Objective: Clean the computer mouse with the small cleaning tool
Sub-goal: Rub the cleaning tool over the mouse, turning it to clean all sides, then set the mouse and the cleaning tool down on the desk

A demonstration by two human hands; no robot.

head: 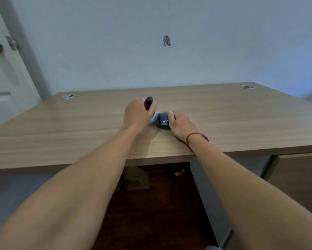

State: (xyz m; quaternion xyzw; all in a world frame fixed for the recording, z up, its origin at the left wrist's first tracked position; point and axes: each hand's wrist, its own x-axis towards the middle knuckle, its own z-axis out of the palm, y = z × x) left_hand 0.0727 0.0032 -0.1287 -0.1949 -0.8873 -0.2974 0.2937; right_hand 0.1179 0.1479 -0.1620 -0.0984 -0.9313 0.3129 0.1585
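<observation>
Left hand (pixel 138 114) clamps the small cleaning tool (pixel 148 102) and right hand (pixel 180 124) fingers grip the computer mouse (pixel 163 120) on the desk (pixel 79 127), so cleaning seems barely begun

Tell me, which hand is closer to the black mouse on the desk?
Right. The right hand touches the mouse; the left hand is just beside it, gripping the cleaning tool.

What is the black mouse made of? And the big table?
The mouse looks like matte black plastic: smooth, dull, with white printed letters. The table shows light brown wood grain with a flat sheen, probably laminate rather than solid wood, though that can't be told for sure.
</observation>
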